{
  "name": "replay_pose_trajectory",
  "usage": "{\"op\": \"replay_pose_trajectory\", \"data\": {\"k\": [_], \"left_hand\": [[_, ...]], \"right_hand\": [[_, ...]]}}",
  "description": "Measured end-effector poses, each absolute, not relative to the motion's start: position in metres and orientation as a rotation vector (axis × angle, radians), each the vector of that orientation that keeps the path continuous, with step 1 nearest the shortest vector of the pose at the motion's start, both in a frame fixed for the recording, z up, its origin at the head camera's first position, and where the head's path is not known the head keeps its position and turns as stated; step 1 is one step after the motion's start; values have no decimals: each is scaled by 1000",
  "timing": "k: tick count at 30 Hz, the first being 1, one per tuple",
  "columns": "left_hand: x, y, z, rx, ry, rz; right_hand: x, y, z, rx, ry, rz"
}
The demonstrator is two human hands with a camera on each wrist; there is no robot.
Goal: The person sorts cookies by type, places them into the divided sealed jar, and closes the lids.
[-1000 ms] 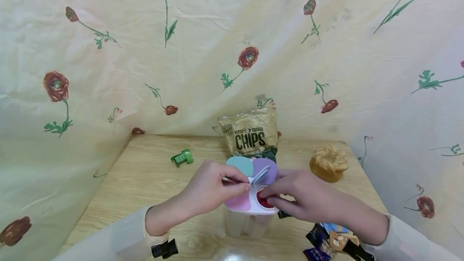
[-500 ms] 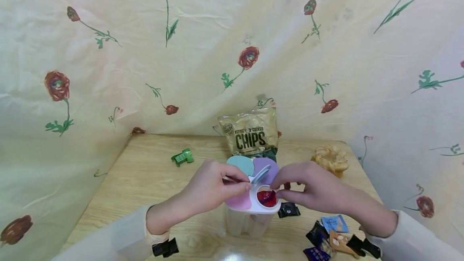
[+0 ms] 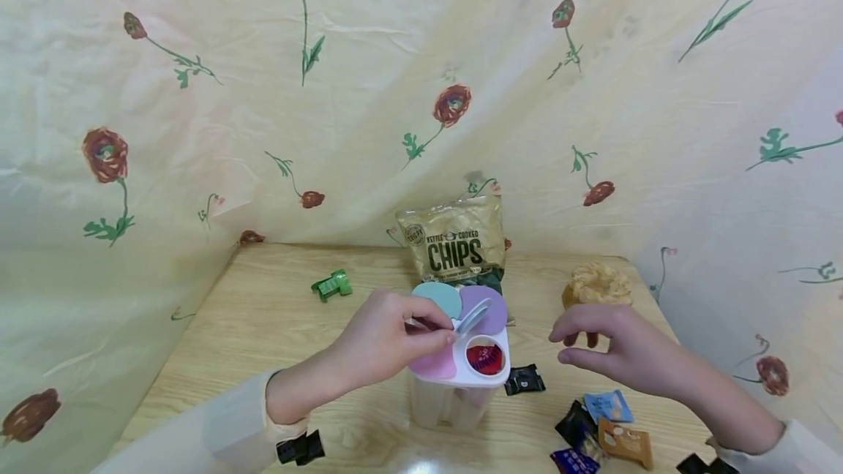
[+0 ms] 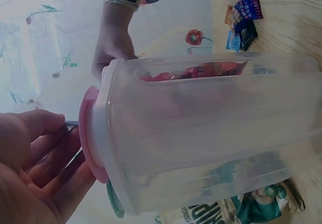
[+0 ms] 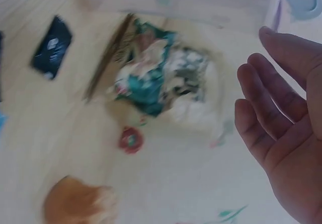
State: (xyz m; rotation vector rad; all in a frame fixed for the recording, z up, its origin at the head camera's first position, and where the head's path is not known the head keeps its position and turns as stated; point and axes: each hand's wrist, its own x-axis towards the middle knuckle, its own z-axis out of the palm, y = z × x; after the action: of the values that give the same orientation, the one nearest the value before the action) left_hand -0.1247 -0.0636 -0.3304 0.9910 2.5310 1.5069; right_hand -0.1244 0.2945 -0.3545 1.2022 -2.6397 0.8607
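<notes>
A tall translucent container [image 3: 448,404] stands upright on the table, with teal, purple and pink lids on its white top. Its light blue lid [image 3: 476,317] is raised, and my left hand [image 3: 388,331] pinches it between thumb and index finger. Through the uncovered round opening a red-wrapped candy [image 3: 484,359] shows; the left wrist view gives red wrappers [image 4: 211,70] high inside that compartment. To the right of the container, my right hand [image 3: 612,342] hovers above the table, fingers relaxed and holding nothing.
Behind the container stands a bag of chips [image 3: 454,240]. Green wrapped candy [image 3: 331,285] lies at left, a round pastry [image 3: 599,285] at right. A black packet [image 3: 525,380] sits beside the container; several small packets [image 3: 624,443] lie front right.
My right hand has come out of the round opening and moved right, leaving the red-wrapped candy inside. My left hand has stayed at the light blue lid.
</notes>
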Motion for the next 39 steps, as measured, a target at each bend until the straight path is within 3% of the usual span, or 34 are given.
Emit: {"op": "replay_pose_trajectory", "data": {"k": [21,39], "left_hand": [[-125,-64,-333,1061,2536,1499],[-125,-64,-334,1046,2533,1501]], "right_hand": [[-109,356,-451,1047,-2895,1172],[-118,364,-481,845,-3238,1357]]}}
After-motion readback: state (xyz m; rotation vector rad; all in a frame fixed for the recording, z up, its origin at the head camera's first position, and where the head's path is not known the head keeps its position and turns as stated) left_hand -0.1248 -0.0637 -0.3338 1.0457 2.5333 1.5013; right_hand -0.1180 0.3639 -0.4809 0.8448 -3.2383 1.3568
